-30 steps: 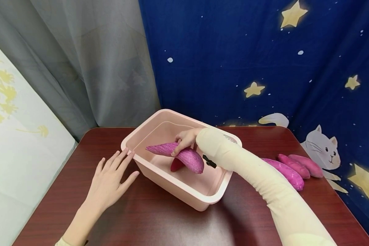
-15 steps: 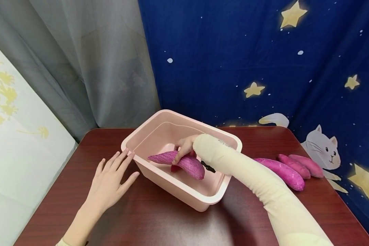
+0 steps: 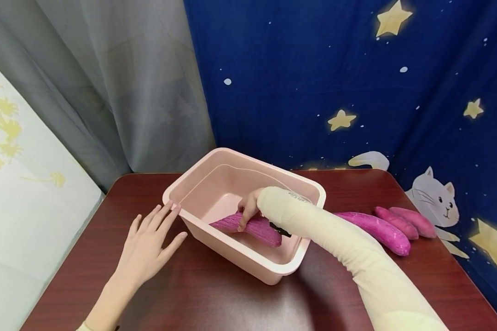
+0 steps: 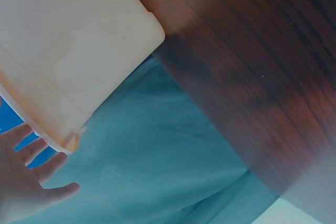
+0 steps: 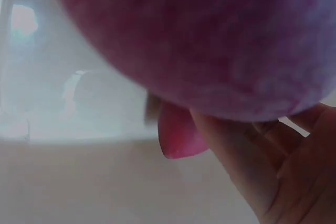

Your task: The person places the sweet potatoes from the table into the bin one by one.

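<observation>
In the head view my right hand (image 3: 250, 207) is down inside a pink plastic bin (image 3: 232, 242), gripping a long purple sweet potato (image 3: 262, 230) from above. That sweet potato slants low in the bin, its left end close to the front wall. It fills the upper part of the right wrist view, where a smaller reddish-pink sweet potato (image 5: 178, 135) shows beneath it near my thumb. My left hand (image 3: 145, 248) is spread flat, fingertips at the bin's left corner; the left wrist view shows the fingers (image 4: 50, 167) straight along the rim.
On the right of the dark red wooden table (image 3: 182, 303) lie a long purple sweet potato (image 3: 381, 232) and two smaller pinkish ones, (image 3: 397, 224) side by side. A grey curtain (image 3: 161, 92) and a blue starry curtain (image 3: 273, 115) hang behind the table.
My right hand has lowered the purple sweet potato deeper into the bin, hiding the reddish one below it in the head view. My left hand has stayed at the corner.
</observation>
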Action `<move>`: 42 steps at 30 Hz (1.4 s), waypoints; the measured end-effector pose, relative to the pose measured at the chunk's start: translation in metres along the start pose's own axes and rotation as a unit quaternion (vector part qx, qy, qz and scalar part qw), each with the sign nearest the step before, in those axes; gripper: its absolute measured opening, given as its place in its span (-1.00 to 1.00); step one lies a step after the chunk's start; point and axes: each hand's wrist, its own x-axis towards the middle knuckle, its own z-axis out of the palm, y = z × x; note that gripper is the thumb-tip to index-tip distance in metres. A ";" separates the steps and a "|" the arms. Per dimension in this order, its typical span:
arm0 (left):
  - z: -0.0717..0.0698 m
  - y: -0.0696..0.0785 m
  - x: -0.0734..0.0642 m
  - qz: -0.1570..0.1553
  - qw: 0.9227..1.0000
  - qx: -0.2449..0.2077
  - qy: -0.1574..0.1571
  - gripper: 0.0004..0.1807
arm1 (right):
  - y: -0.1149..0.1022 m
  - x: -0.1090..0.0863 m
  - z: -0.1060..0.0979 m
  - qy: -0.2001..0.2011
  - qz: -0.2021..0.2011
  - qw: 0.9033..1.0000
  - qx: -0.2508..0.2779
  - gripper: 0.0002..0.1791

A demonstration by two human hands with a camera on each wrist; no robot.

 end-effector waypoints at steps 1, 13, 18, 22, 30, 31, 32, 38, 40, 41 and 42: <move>0.000 0.000 0.000 -0.001 1.000 0.000 -0.001 -0.36 | 0.000 0.000 0.000 0.001 -0.001 1.000 -0.006 -0.38; 0.000 0.000 -0.001 -0.003 1.000 -0.003 0.000 -0.36 | 0.001 0.005 0.003 -0.008 0.009 1.000 -0.019 -0.26; -0.001 0.001 0.000 -0.004 1.000 -0.004 0.001 -0.37 | 0.002 0.001 0.003 -0.008 0.020 1.000 0.001 -0.38; -0.001 0.001 0.000 -0.007 1.000 -0.005 -0.002 -0.37 | 0.005 -0.002 0.005 -0.033 -0.016 0.997 0.072 -0.59; -0.002 0.002 0.000 -0.006 1.000 -0.005 -0.004 -0.37 | 0.005 -0.002 0.006 -0.059 -0.090 0.987 0.123 -0.73; -0.002 0.002 0.000 -0.006 1.000 -0.006 -0.005 -0.37 | 0.003 -0.001 0.006 -0.057 -0.085 0.989 0.107 -0.74; -0.002 0.002 0.000 -0.006 1.000 -0.006 -0.005 -0.37 | 0.002 0.001 0.005 -0.054 -0.079 0.991 0.092 -0.72; -0.002 0.001 0.000 -0.004 1.000 -0.004 -0.002 -0.37 | -0.006 0.010 -0.003 -0.047 -0.054 0.997 0.024 -0.51; -0.002 0.001 0.000 -0.004 1.000 -0.003 -0.001 -0.37 | -0.008 0.008 -0.008 -0.044 -0.063 0.997 0.021 -0.47; -0.002 0.001 0.000 -0.004 1.000 -0.004 -0.001 -0.37 | -0.008 0.007 -0.011 -0.040 -0.068 0.997 0.021 -0.47; -0.002 0.001 0.000 -0.004 1.000 -0.004 -0.001 -0.37 | -0.009 0.005 -0.013 -0.037 -0.074 0.996 0.024 -0.47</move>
